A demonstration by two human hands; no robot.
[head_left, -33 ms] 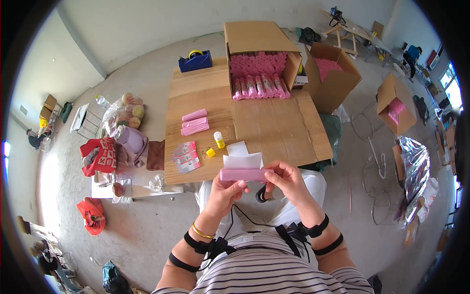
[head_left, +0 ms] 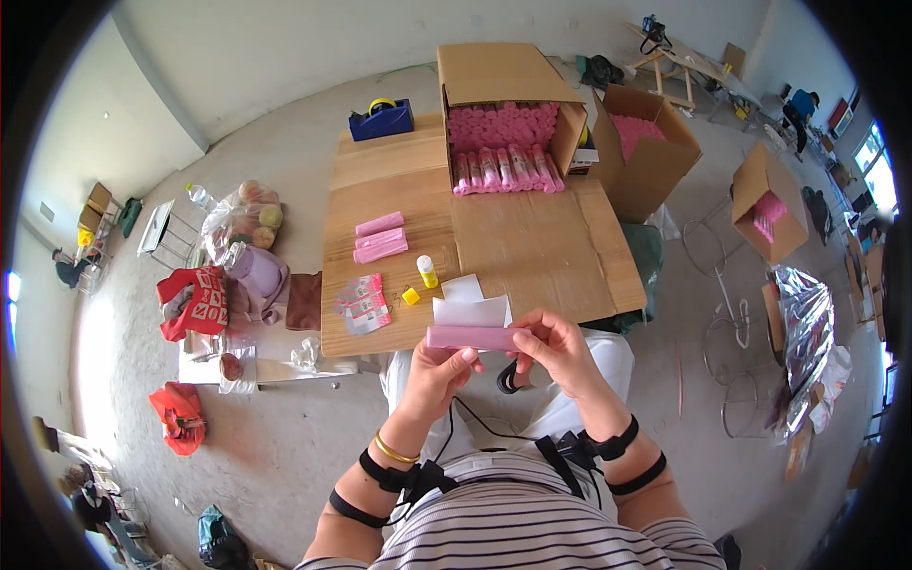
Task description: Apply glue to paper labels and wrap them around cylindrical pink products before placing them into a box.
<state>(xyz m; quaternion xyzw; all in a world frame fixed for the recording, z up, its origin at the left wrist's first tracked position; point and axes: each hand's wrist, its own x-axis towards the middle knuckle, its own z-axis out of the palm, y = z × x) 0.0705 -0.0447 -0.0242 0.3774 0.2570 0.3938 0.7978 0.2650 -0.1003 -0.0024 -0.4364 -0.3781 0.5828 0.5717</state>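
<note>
Between my two hands, just past the table's near edge, is a pink roll [head_left: 473, 337], held level. A white paper label [head_left: 472, 311] stands up along its far side. My left hand [head_left: 439, 373] grips the roll's left end, thumb on the near side. Fingers of my right hand [head_left: 554, 350] pinch its right end. Beyond lie another white slip [head_left: 463, 288], an uncapped glue stick [head_left: 427, 273] standing upright, and its yellow cap [head_left: 410, 296]. Printed labels [head_left: 363, 304] are spread at the table's near left. Behind them lie pink rolls [head_left: 381, 244].
A carton [head_left: 513, 74] packed with pink rolls lies open at the table's back. Left of it sits a blue tape dispenser [head_left: 382, 120]. Another open carton [head_left: 649, 166] stands to the right. Bags [head_left: 195, 302] rest on a low bench at the left. People are farther off.
</note>
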